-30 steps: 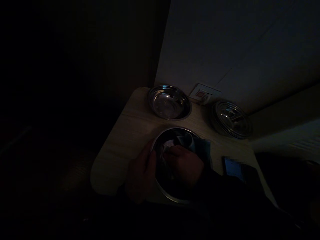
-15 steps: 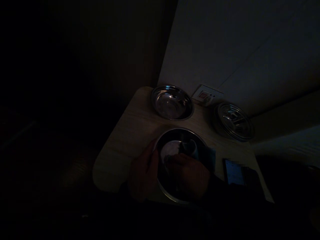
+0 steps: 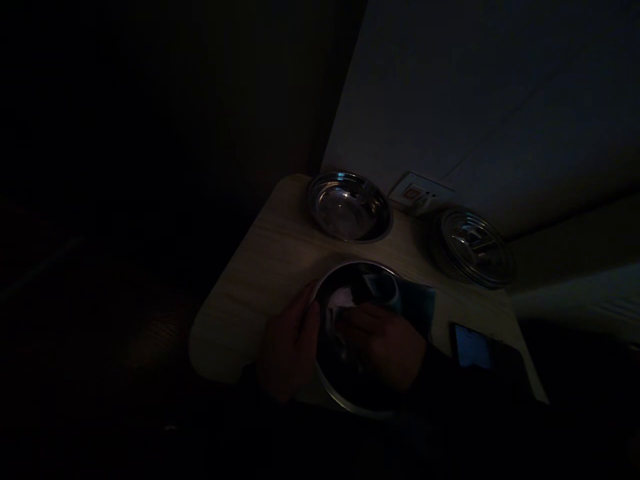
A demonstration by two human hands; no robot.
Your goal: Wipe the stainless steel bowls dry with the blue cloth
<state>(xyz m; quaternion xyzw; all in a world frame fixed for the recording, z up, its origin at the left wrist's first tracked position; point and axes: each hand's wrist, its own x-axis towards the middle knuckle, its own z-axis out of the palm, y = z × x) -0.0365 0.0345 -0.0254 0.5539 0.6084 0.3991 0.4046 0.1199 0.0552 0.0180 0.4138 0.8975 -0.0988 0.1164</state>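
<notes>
In dim light, a steel bowl (image 3: 327, 389) stands at the front of the table. My left hand (image 3: 290, 347) grips its left rim, the thumb along the inner side and the fingers outside. My right hand (image 3: 389, 345) is inside the bowl, its curled fingers closed on a dark teal cloth (image 3: 419, 305). Part of that cloth is bunched in the bowl, and another part hangs past the right rim. The fingertips of my right hand are hard to make out in the dark.
A second steel bowl (image 3: 350, 210) sits farther back by the wall. At the back right is a stack of steel bowls (image 3: 477, 248). A lit phone (image 3: 473, 347) lies at the right, and a switch socket (image 3: 420, 193) is behind the pale wooden table (image 3: 240, 307).
My right hand and the cloth have shifted slightly within the bowl, and the cloth's fold looks different. My left hand keeps its hold on the rim. The view has moved a little.
</notes>
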